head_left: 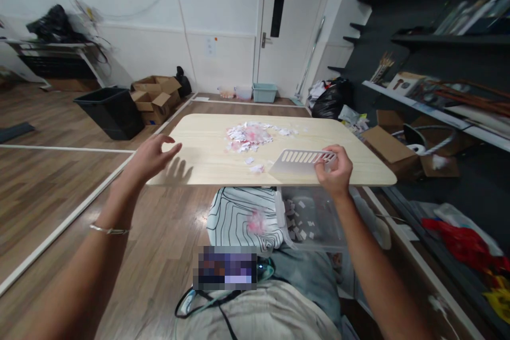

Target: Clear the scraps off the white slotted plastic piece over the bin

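Note:
In my right hand is a white plastic scraper with a row of slots along its top edge. Its lower edge is down at the front right of the pale wooden table. My left hand hovers over the table's left front corner, fingers apart and nothing in them. A heap of white and pink paper scraps lies in the middle of the tabletop, with a few loose bits between it and the front edge. Below that edge, a clear plastic bin contains scattered scraps.
A patterned cloth with a pink tuft on it lies beside the bin, near a phone-like screen on my lap. Left stand a black trash bin and cardboard boxes. At right are an open carton and dark shelves.

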A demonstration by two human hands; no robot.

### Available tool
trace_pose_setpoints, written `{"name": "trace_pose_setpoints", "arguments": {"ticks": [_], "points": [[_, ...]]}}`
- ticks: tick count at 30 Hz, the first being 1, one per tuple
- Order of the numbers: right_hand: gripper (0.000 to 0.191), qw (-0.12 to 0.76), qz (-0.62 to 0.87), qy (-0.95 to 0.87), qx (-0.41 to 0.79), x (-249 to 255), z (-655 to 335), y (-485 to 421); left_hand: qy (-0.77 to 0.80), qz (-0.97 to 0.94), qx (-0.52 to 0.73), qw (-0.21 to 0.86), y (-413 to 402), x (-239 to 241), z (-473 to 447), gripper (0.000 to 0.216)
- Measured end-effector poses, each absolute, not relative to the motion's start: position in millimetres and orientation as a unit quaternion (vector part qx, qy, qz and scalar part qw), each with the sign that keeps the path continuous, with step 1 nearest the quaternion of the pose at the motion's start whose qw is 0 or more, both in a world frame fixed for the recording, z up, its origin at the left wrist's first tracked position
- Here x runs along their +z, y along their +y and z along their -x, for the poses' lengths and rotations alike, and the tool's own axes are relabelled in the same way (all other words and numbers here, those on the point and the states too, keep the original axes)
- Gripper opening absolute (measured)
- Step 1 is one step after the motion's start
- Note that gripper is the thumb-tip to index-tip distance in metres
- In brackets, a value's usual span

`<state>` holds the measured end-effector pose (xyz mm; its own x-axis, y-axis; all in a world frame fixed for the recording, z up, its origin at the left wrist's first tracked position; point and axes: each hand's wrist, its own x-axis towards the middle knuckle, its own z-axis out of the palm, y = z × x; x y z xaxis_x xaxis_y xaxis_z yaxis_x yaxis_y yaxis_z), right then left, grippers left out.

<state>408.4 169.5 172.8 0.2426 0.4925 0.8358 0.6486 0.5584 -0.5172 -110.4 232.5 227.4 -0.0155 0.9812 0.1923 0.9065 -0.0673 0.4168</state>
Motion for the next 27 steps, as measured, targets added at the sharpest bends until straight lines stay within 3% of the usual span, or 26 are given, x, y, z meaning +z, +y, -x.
{"name": "trace_pose_setpoints", "arguments": {"ticks": [5, 9, 18, 27], "points": [[0.031, 0.632, 0.447, -0.631, -0.053, 172.9, -410.4, 165.6, 0.681, -0.712, 0.162, 0.055, 273.8, 179.9, 97.7, 0.055], [0.032, 0.626, 0.444, -0.639, -0.052, 172.4, -412.7, 164.7, 0.685, -0.713, 0.148, 0.026, 273.8, 159.4, 93.8, 0.062], [0.033, 0.618, 0.432, -0.655, -0.049, 168.7, -419.0, 168.4, 0.693, -0.709, 0.126, 0.032, 274.1, 155.3, 97.1, 0.075], [0.050, 0.639, 0.450, -0.624, -0.010, 160.8, -419.2, 171.3, 0.699, -0.703, 0.131, 0.018, 274.3, 155.3, 97.8, 0.069]]}}
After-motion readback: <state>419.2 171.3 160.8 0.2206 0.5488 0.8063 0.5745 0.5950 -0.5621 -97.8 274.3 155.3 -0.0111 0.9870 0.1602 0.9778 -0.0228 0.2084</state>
